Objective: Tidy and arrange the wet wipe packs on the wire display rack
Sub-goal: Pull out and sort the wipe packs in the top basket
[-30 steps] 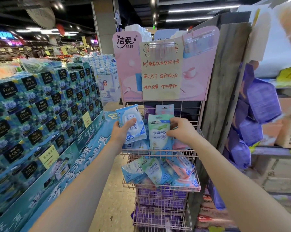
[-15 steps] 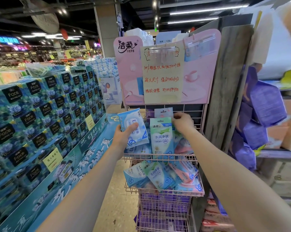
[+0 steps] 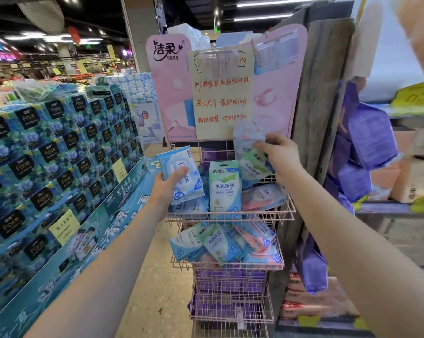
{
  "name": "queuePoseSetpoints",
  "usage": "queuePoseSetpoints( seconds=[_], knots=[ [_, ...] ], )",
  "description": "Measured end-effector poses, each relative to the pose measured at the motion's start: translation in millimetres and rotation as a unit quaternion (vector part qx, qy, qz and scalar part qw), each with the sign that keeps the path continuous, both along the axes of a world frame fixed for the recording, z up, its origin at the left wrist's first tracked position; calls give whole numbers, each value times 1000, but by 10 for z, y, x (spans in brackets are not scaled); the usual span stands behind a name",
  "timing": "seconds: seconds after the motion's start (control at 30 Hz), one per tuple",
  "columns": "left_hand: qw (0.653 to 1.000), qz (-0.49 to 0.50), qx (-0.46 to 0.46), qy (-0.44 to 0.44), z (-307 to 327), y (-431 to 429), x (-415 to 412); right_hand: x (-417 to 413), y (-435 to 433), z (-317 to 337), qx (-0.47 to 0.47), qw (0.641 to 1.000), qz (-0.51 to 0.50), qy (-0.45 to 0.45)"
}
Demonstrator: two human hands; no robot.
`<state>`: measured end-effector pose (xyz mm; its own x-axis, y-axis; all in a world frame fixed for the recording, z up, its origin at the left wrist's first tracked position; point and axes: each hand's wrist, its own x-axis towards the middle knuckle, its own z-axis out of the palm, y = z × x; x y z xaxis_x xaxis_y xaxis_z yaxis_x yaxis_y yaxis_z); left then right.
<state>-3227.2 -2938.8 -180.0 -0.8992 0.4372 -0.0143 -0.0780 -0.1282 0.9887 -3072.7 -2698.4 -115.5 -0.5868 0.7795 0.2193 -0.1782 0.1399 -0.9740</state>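
Mid-sort at the top basket, both hands loaded.
Left hand [image 3: 168, 189] grips blue pack [image 3: 181, 178] at rack's [image 3: 230, 212] 9 o'clock; right hand [image 3: 280, 156] pinches blurred pack [image 3: 248, 137], perhaps pink, at 1 o'clock; next, likely seat each upright by colour.

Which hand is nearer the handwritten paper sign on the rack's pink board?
Right. The right hand, holding packs, is just below the handwritten sign's lower right corner. The left hand, gripping a blue pack, is lower, off to the left.
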Motion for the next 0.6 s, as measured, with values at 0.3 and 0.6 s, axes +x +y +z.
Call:
queuePoseSetpoints(
  seconds=[0.3,0.6],
  knots=[
    [1000,12,-9,3,-9,16,9,-270,-154,47,-34,997,68,-19],
    [1000,2,-9,-10,-24,-4,-16,-573,-334,150,-23,988,130,-82]
  ],
)
